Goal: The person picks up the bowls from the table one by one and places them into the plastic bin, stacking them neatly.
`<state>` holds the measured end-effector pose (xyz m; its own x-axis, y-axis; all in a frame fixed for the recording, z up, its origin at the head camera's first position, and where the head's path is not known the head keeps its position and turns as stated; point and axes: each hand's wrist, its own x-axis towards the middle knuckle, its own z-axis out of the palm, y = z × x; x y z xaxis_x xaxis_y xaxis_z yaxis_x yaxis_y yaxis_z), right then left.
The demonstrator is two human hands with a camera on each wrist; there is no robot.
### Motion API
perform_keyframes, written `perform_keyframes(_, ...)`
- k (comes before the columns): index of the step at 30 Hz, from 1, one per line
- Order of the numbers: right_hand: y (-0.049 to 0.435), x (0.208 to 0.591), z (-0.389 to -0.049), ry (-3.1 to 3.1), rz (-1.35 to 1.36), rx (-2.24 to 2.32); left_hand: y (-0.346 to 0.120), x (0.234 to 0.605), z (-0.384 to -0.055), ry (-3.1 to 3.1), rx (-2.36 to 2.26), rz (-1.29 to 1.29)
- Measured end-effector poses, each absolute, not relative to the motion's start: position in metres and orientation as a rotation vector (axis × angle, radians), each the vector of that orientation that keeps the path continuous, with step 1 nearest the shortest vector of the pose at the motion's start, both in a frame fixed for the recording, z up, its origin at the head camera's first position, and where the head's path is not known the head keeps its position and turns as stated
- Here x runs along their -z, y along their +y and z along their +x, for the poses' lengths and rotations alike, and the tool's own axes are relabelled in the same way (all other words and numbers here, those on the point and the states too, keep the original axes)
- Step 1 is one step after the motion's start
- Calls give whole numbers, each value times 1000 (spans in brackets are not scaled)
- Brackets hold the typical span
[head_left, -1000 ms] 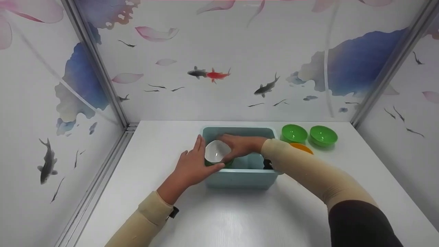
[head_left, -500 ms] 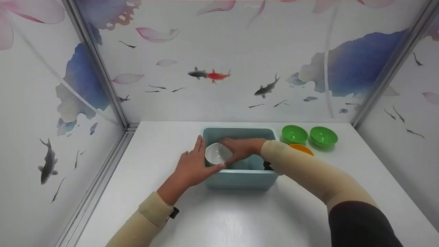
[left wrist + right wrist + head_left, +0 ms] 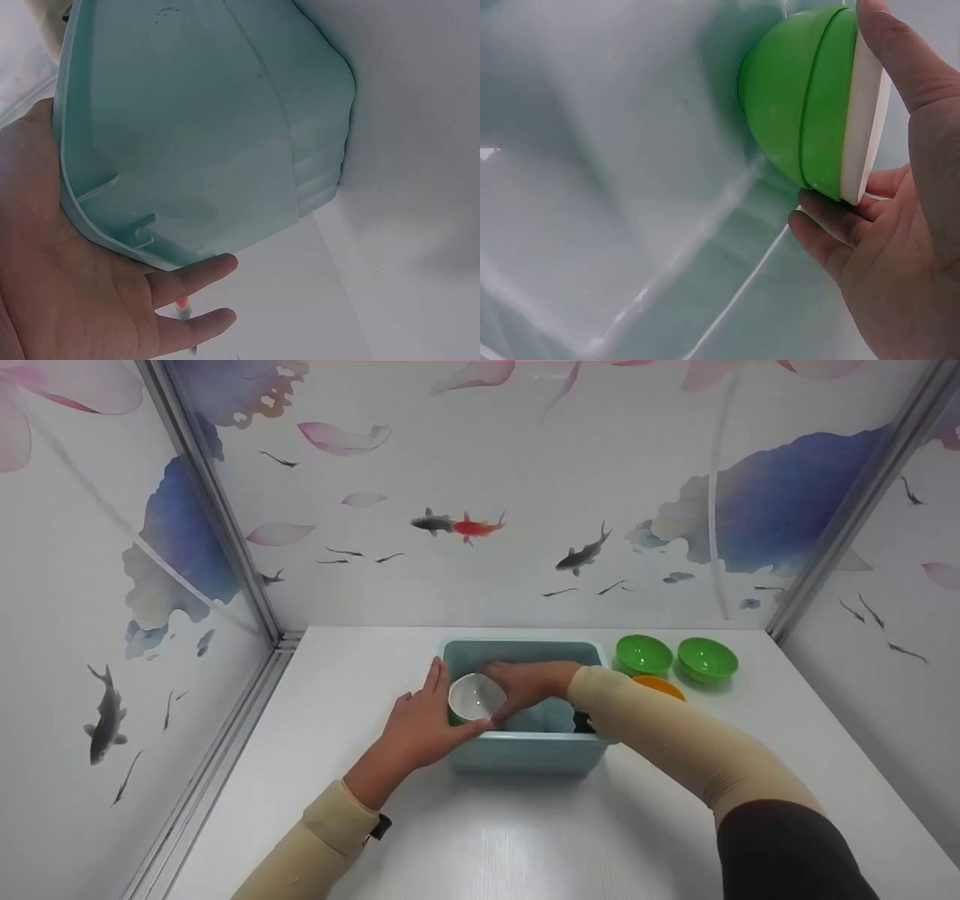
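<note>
Inside the left end of a pale blue-green plastic basin (image 3: 525, 755) sits a stack of nested bowls: a white bowl (image 3: 472, 697) on top, green bowl (image 3: 810, 97) below. A seam on the green side suggests more than one green bowl. My right hand (image 3: 529, 684) reaches in from the right and grips the stack's rim, thumb on one side and fingers on the other. My left hand (image 3: 420, 725) rests against the basin's near left corner. Its fingers lie straight along the left side and the thumb stretches along the front rim.
Two green bowls (image 3: 643, 654) stand on the white table (image 3: 480, 840) right of the basin. An orange bowl (image 3: 660, 685) in front of them is partly hidden by my right sleeve. White printed panels (image 3: 480, 450) enclose the table at the back and sides.
Over the last second the bowl stack has gone down slightly in the basin with my right hand. Between half a second ago and now almost nothing moves. My left hand stays put.
</note>
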<state>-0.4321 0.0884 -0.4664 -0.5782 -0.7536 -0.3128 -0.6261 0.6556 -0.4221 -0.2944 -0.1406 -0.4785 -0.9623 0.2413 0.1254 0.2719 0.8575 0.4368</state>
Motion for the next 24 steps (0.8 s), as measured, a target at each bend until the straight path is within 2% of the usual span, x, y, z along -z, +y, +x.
perform_keyframes(13,103,452,-440,2367,-1079,449,-140,477,-295,-2989,704,-395)
perform_keyframes(24,136,413,-428,2406,-1077,522,-138,475,-295,-3004,723,-368)
